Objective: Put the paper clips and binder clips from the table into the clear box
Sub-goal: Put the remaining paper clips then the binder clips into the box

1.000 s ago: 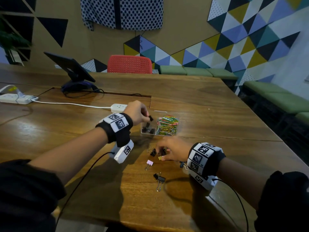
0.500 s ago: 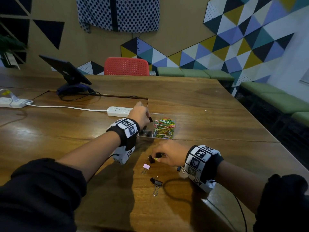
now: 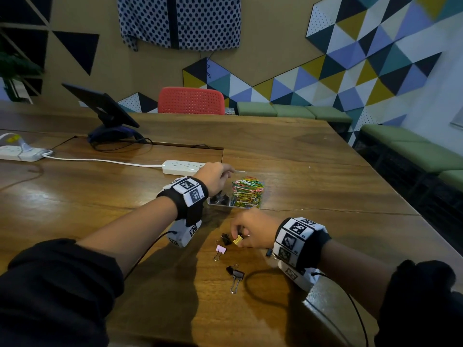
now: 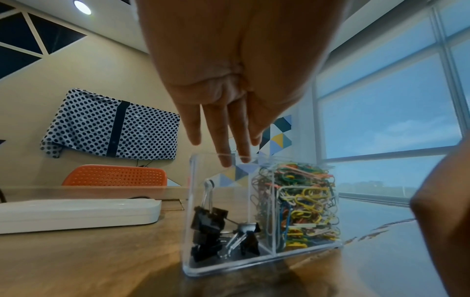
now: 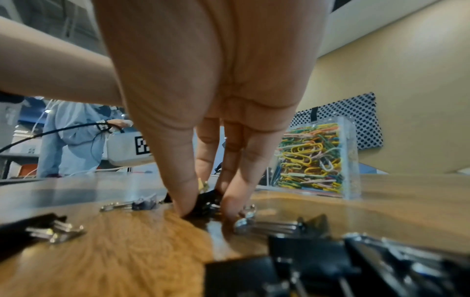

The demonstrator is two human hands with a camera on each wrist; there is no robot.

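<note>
Head view showed the left hand [image 3: 215,176] held above the clear box [image 3: 260,205], fingers straight and relaxed, nothing seen in them. From the left wrist the fingertips [image 4: 225,160] were seen just over the rim of the compartment where black binder clips [image 4: 216,231] lay; the neighbouring compartment was packed with coloured paper clips [image 4: 302,205].

The right hand [image 3: 250,230] was lowered to the table [image 3: 313,191], and a black binder clip [image 5: 203,203] was pinched between thumb and fingers. A yellow clip [image 3: 237,240] lay against the same fingers; whether it was also gripped could not be told. A pink clip [image 3: 220,249] and a larger black clip [image 3: 236,274] were left loose on the wood close by, well short of the box.

The binder clips were judged light and rigid: folded spring-steel bodies, wedge-shaped, with smooth wire handles that swing freely. The painted body was considered the surer place to take hold, since a handle would pivot and slip. The paper clips, thin coated wire, were expected to tangle and come up in clumps. The box appeared to be hard, glossy, thin-walled plastic, light enough to slide on the polished wood if knocked.
</note>
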